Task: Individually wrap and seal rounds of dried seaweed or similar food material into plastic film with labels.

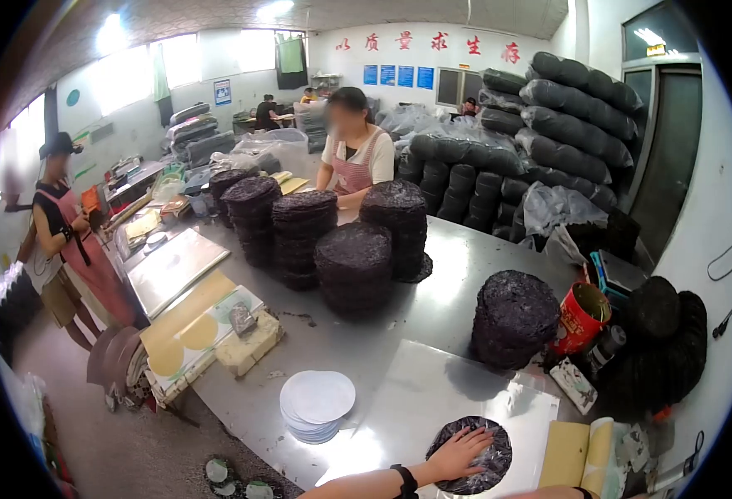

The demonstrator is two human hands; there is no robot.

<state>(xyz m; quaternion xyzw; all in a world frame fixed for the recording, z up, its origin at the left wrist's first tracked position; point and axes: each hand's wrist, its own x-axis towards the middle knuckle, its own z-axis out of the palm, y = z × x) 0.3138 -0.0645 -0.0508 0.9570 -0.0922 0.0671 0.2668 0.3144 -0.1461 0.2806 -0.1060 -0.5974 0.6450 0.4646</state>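
Note:
My left hand [463,456] lies palm down, fingers spread, on a round black disc [495,434] that looks wrapped in shiny film. The disc rests on a clear sheet [416,391] on the metal table [299,345]. Only a sliver of skin, seemingly my right hand [544,493], shows at the bottom edge, to the right of the disc; its fingers are cut off from view. Left of the disc sits a pile of round white sheets [317,399]. A tall stack of black discs [515,320] stands beyond my left hand.
More black stacks [353,270] rise mid-table, with a person [362,158] behind them. A wrapped block [249,343] lies left. Near the right edge are a red can [582,318], a phone [574,385] and yellow sheets [564,453]. Another person [71,224] stands far left.

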